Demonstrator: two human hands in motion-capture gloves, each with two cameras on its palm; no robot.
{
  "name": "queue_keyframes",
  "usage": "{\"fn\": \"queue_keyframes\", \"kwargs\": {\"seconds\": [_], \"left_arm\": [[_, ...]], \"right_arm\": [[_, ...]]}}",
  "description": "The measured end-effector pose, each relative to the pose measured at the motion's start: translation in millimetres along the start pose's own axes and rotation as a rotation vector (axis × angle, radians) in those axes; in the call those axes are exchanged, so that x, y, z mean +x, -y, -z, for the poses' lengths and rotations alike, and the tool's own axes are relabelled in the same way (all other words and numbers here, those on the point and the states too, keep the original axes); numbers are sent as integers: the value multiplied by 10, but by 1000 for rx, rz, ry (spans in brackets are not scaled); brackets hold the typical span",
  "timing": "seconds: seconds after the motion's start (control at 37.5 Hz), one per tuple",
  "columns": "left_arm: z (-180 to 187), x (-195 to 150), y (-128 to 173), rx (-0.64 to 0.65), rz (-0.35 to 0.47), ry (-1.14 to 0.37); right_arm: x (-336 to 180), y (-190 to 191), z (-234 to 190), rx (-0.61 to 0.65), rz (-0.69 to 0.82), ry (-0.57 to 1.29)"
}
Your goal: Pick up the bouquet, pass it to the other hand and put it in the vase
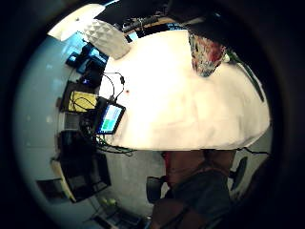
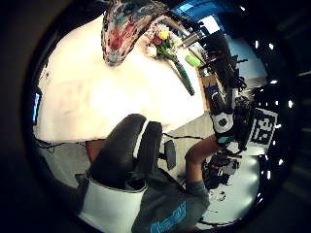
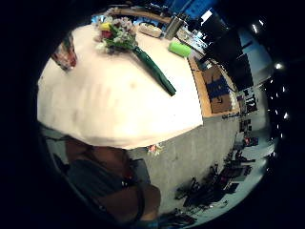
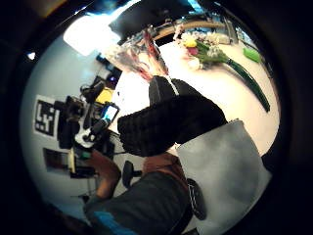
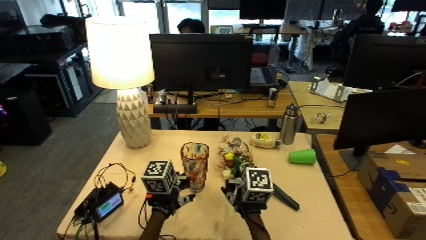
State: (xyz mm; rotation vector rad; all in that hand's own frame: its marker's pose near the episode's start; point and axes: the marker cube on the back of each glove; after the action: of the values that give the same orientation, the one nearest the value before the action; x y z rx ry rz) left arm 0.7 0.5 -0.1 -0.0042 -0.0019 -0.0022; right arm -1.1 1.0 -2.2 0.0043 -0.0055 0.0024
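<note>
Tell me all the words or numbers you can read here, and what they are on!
None can be read.
Screen of the small device near the table's left edge: lit, but anything on it is too small.
Cardboard box at the right: a dark mark and a pale label, both blurred.
Person's grey shirt: blue print, too blurred.
The vase has a colourful pattern, no words; the bouquet has none either.

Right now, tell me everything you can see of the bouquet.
The bouquet lies flat on the pale table, beside the patterned glass vase and apart from it. Its head is a cluster of yellow, red, pink and white blooms with green leaves; a long dark green wrapped stem bundle runs out from it toward the table edge. In these views, neither hand holds it.
</note>
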Motion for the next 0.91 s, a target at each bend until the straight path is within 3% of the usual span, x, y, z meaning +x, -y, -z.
{"fn": "queue_keyframes", "kwargs": {"seconds": [0.67, 0.91], "left_arm": [[132, 77, -117, -14, -9, -35], [85, 55, -89, 20, -21, -56]], "right_arm": [[-62, -9, 29, 8, 52, 14], [189, -12, 17, -8, 57, -12]]}}
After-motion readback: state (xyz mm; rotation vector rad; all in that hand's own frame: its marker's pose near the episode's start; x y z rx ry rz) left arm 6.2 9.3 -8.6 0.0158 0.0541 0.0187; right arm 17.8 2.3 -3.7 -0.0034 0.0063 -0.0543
